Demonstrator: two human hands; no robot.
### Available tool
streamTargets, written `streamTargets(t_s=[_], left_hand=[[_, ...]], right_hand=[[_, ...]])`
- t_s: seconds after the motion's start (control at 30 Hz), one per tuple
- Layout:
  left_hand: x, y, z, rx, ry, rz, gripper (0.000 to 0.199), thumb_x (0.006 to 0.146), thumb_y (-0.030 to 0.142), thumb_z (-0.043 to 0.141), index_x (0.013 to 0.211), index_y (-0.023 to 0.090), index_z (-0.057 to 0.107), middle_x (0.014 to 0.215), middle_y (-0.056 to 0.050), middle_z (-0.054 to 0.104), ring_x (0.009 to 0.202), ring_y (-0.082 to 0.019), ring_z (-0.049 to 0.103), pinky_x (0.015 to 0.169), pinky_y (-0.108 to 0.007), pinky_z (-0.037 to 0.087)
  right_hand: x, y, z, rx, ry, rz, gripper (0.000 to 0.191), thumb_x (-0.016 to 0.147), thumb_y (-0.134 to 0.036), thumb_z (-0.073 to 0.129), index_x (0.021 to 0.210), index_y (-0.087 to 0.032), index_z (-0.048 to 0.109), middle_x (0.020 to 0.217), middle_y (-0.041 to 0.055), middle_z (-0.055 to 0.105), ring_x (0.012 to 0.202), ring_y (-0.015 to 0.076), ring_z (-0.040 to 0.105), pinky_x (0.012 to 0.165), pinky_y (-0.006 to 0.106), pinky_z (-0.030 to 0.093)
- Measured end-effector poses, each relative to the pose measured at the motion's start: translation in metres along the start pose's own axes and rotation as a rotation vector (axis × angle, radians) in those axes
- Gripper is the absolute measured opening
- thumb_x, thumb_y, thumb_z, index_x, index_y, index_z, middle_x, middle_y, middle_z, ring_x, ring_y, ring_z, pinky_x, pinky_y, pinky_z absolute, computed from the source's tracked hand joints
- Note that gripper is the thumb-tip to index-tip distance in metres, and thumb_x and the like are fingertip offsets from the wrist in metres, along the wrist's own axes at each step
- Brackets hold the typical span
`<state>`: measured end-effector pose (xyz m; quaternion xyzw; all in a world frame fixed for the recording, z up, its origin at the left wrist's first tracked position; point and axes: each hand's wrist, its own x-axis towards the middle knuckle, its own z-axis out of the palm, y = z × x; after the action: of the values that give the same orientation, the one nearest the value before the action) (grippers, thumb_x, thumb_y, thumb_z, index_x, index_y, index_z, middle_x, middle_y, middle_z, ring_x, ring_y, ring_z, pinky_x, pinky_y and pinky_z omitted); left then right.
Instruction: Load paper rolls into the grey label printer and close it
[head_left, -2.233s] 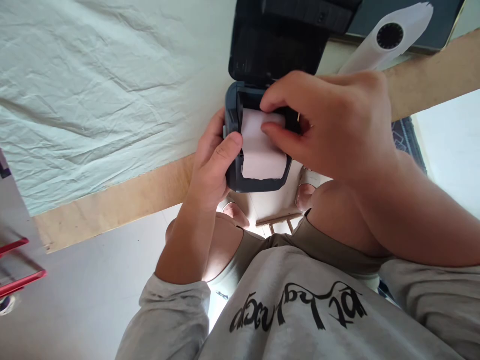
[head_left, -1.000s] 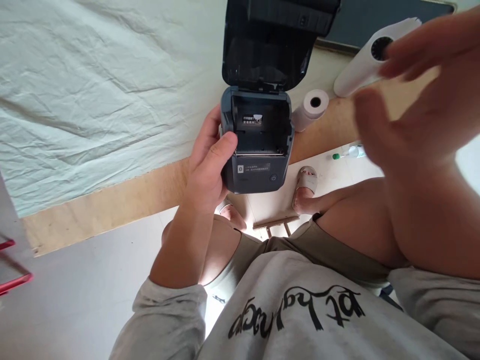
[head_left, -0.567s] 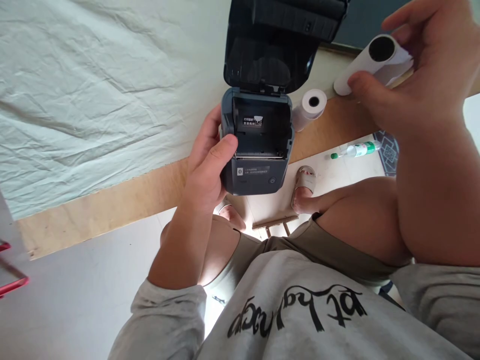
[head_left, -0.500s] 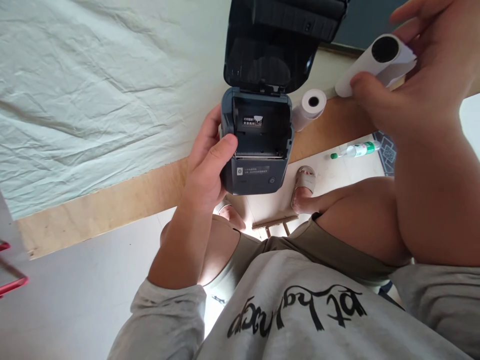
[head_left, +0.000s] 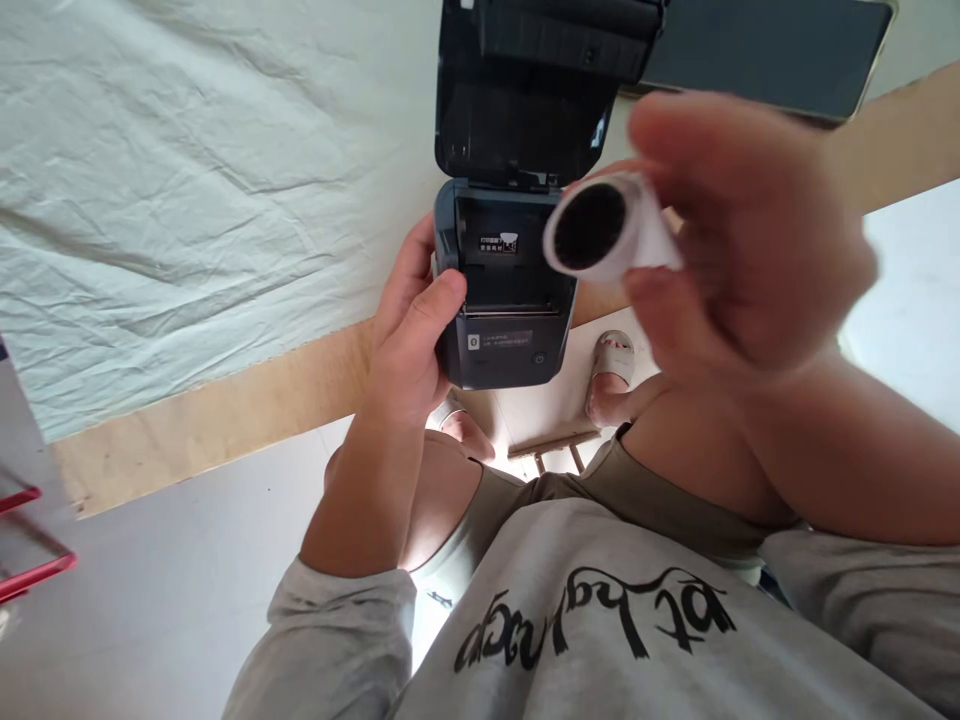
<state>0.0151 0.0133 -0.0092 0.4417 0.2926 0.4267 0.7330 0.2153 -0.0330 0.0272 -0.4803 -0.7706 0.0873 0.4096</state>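
My left hand (head_left: 412,335) grips the left side of a dark portable label printer (head_left: 502,345), thumb on its front edge. The printer's black lid (head_left: 525,100) is swung up, and its paper bay shows a small printed sticker inside. Between the thumb and fingers of my right hand (head_left: 742,240) is a white paper roll (head_left: 637,230) with a black core, its end turned toward me. The roll is close to the bay's right side, in front of the printer's edge. My right hand is blurred by motion.
A dark flat device like a phone or tablet (head_left: 765,50) lies at the upper right. Wrinkled pale cloth (head_left: 187,200) covers the table, whose bare wooden edge (head_left: 225,425) faces me. A red-framed object (head_left: 37,575) stands at lower left.
My right hand has brought the paper roll leftward to the printer and turned its end toward me. The second roll on the table is now hidden behind it. The printer shifted slightly left.
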Motion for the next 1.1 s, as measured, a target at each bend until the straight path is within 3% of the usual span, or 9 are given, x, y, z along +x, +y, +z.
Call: streamTargets(t_s=[0.17, 0.3, 0.43, 0.57, 0.73, 0.83, 0.93, 1.0, 1.1], left_hand=[[-0.002, 0.002, 0.004, -0.011, 0.02, 0.007, 0.025, 0.089, 0.035, 0.055, 0.109, 0.022, 0.059, 0.097, 0.0, 0.06, 0.104, -0.016, 0.061, 0.087, -0.027, 0.051], [-0.001, 0.0, 0.002, 0.021, 0.023, 0.021, 0.027, 0.087, 0.038, 0.057, 0.109, 0.023, 0.06, 0.1, 0.0, 0.061, 0.096, -0.013, 0.062, 0.081, -0.022, 0.052], [-0.001, -0.003, 0.0, 0.035, 0.022, 0.022, 0.029, 0.085, 0.039, 0.058, 0.111, 0.025, 0.059, 0.102, -0.001, 0.062, 0.11, -0.018, 0.059, 0.089, -0.026, 0.051], [-0.001, -0.003, 0.002, 0.047, 0.034, 0.027, 0.03, 0.085, 0.041, 0.057, 0.111, 0.026, 0.058, 0.105, -0.002, 0.062, 0.121, -0.022, 0.055, 0.096, -0.032, 0.05], [-0.001, -0.002, 0.002, 0.067, 0.034, 0.057, 0.029, 0.087, 0.039, 0.054, 0.11, 0.023, 0.061, 0.101, -0.004, 0.061, 0.112, -0.021, 0.058, 0.089, -0.03, 0.051], [-0.001, -0.002, 0.0, 0.107, 0.008, 0.061, 0.038, 0.082, 0.047, 0.058, 0.112, 0.023, 0.059, 0.104, -0.005, 0.061, 0.111, -0.023, 0.058, 0.09, -0.032, 0.05], [-0.002, -0.003, -0.002, 0.185, 0.03, 0.065, 0.059, 0.071, 0.042, 0.071, 0.125, 0.027, 0.051, 0.122, -0.006, 0.057, 0.121, -0.028, 0.054, 0.098, -0.036, 0.048], [-0.002, -0.003, -0.002, 0.231, 0.046, 0.061, 0.068, 0.067, 0.035, 0.074, 0.129, 0.028, 0.047, 0.129, -0.006, 0.055, 0.13, -0.03, 0.048, 0.103, -0.039, 0.045], [-0.003, -0.003, -0.003, 0.255, 0.025, 0.04, 0.072, 0.065, 0.032, 0.075, 0.131, 0.028, 0.046, 0.13, -0.007, 0.056, 0.134, -0.031, 0.043, 0.106, -0.041, 0.044]], right_hand=[[0.008, -0.001, 0.018, -0.159, 0.072, -0.164, 0.043, 0.086, -0.023, 0.053, 0.128, -0.017, 0.044, 0.128, 0.0045, 0.054, 0.122, 0.0123, 0.053, 0.102, 0.023, 0.05], [0.011, -0.001, 0.025, -0.228, 0.087, -0.131, 0.032, 0.085, -0.026, 0.056, 0.115, -0.02, 0.047, 0.112, 0.0022, 0.058, 0.108, 0.0115, 0.056, 0.095, 0.025, 0.051], [0.013, -0.007, 0.029, -0.271, 0.08, -0.086, 0.014, 0.086, -0.019, 0.052, 0.099, -0.021, 0.053, 0.101, 0.002, 0.061, 0.095, 0.0111, 0.06, 0.084, 0.026, 0.052], [0.015, -0.009, 0.031, -0.216, 0.046, -0.037, 0.008, 0.086, -0.015, 0.048, 0.087, -0.02, 0.054, 0.1, 0.0034, 0.061, 0.097, 0.0119, 0.062, 0.081, 0.026, 0.052], [0.011, -0.007, 0.029, -0.234, 0.045, -0.05, 0.004, 0.081, -0.016, 0.053, 0.079, -0.019, 0.054, 0.095, 0.0005, 0.062, 0.097, 0.0152, 0.062, 0.079, 0.033, 0.049], [0.006, -0.007, 0.028, -0.215, 0.016, -0.159, 0.005, 0.078, -0.019, 0.058, 0.08, -0.021, 0.054, 0.089, -0.0019, 0.062, 0.088, 0.0147, 0.061, 0.074, 0.034, 0.045], [0.003, -0.005, 0.025, -0.202, -0.072, -0.24, 0.012, 0.078, -0.03, 0.062, 0.083, -0.023, 0.054, 0.087, -0.0034, 0.063, 0.086, 0.0145, 0.061, 0.073, 0.036, 0.044], [0.003, -0.001, 0.021, -0.139, -0.024, -0.244, 0.015, 0.08, -0.037, 0.06, 0.084, -0.023, 0.055, 0.086, -0.0019, 0.063, 0.084, 0.0137, 0.06, 0.073, 0.035, 0.046], [0.006, 0.011, 0.015, -0.109, 0.224, -0.153, 0.018, 0.081, -0.038, 0.053, 0.085, -0.021, 0.055, 0.084, 0.0016, 0.059, 0.087, 0.0136, 0.059, 0.078, 0.032, 0.048]])
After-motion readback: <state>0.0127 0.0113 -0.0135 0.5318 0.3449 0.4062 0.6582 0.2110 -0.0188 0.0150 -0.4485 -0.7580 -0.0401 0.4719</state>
